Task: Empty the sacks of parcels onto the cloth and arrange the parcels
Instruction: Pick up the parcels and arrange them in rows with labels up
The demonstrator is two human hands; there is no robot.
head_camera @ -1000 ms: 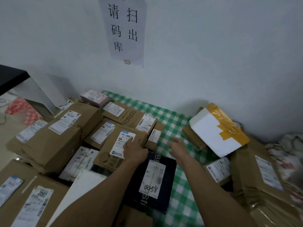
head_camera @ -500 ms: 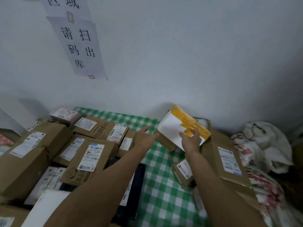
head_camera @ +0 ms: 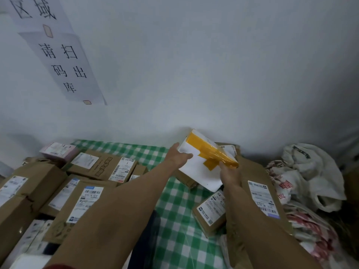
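**One head camera, facing forward and down**

The wide-angle view is looking down from the person's head along both forearms, stretching in from the bottom edge. The left hand (head_camera: 179, 157) and right hand (head_camera: 230, 172) are gripping the white parcel (head_camera: 202, 171) near mid-frame. Beyond the fingers (head_camera: 189, 155) the wall (head_camera: 213, 65) is filling the upper half; this side of them the checked cloth (head_camera: 174, 230) is lying.

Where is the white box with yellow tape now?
Head view, right of centre, near the wall: the white box is held by the left hand and right hand, above the checked cloth.
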